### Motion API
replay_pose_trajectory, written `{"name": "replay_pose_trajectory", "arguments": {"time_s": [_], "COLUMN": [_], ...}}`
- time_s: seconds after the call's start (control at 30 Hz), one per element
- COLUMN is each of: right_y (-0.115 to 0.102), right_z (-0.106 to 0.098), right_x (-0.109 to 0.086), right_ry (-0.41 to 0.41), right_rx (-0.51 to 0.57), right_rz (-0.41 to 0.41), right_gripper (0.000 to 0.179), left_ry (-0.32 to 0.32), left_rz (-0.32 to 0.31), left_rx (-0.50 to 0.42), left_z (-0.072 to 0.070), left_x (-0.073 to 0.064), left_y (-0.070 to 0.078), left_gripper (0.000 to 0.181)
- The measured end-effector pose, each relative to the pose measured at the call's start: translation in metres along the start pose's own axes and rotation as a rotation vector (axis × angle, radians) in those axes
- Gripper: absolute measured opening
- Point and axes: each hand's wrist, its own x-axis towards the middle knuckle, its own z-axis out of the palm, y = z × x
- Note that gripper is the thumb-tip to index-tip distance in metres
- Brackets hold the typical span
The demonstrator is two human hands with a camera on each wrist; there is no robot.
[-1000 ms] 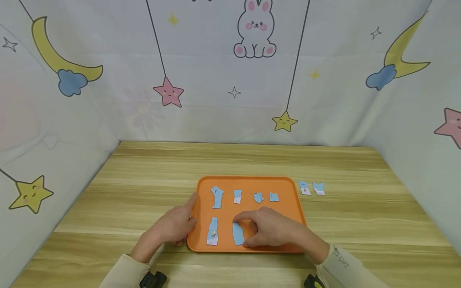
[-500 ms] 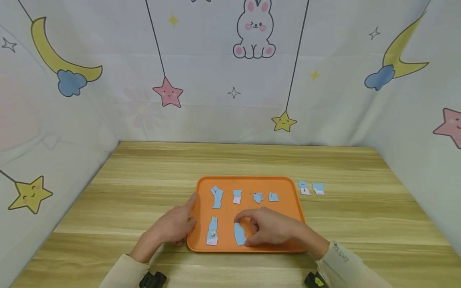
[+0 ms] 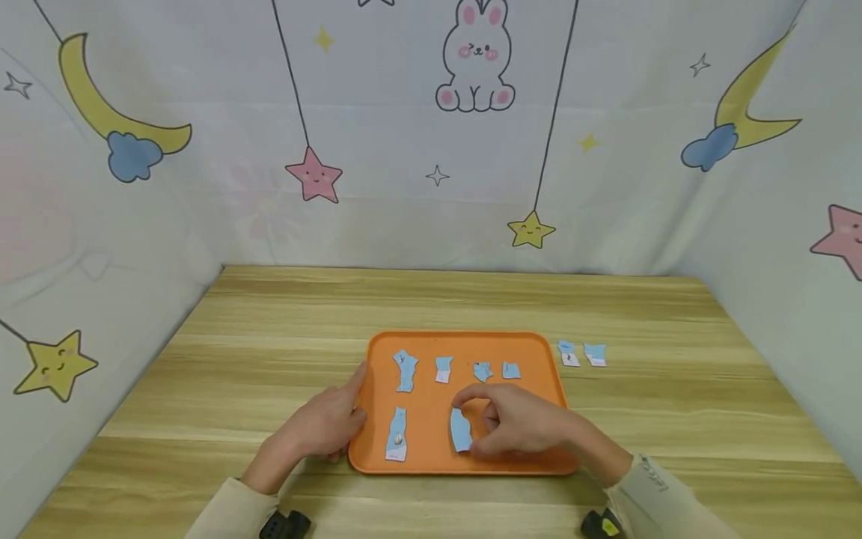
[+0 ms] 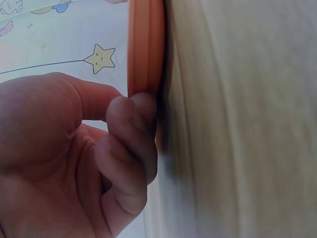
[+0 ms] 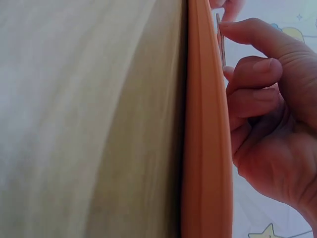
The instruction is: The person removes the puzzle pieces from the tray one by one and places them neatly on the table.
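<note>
Between the thumb and index finger of my right hand (image 3: pixel 521 419), a plain light-blue puzzle piece (image 3: pixel 461 430) is pinched by its two ends, over the lower middle of the orange tray (image 3: pixel 431 466). Seen edge-on in the right wrist view, that puzzle piece (image 5: pixel 221 43) is thin and stands close to the tray surface. My left hand (image 3: pixel 325 421) holds the tray's left rim, index finger along it and thumb near the corner. Curled fingers of the left hand (image 4: pixel 126 148) sit against the tray's side in the left wrist view.
Along the tray's upper part lie several irregular blue pieces, one tall at left (image 3: pixel 405 371). A piece with a small boat picture (image 3: pixel 396 438) lies lower left. Two blue-and-white pieces (image 3: pixel 569 353) rest on the wooden table (image 3: pixel 269 314) right of the tray. Patterned cloth (image 3: pixel 390 135) hangs behind.
My right hand has slid the pinched puzzle piece rightward and slightly away from me across the tray. The left hand stays at the rim, and the other pieces keep their places.
</note>
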Motion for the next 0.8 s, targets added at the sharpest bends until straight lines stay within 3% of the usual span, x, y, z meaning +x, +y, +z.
{"name": "replay_pose_trajectory", "arguments": {"time_s": [0.37, 0.8], "right_y": [0.013, 0.02], "right_z": [-0.011, -0.02], "right_x": [-0.013, -0.022], "right_ry": [0.06, 0.058], "right_rx": [0.063, 0.082], "right_rz": [-0.001, -0.005], "right_gripper": [0.054, 0.053], "left_ry": [-0.005, 0.003], "left_rz": [-0.01, -0.009], "left_rx": [-0.003, 0.011], "left_z": [0.0, 0.001], "left_x": [0.001, 0.0], "left_y": [0.0, 0.0], "left_gripper": [0.078, 0.077]}}
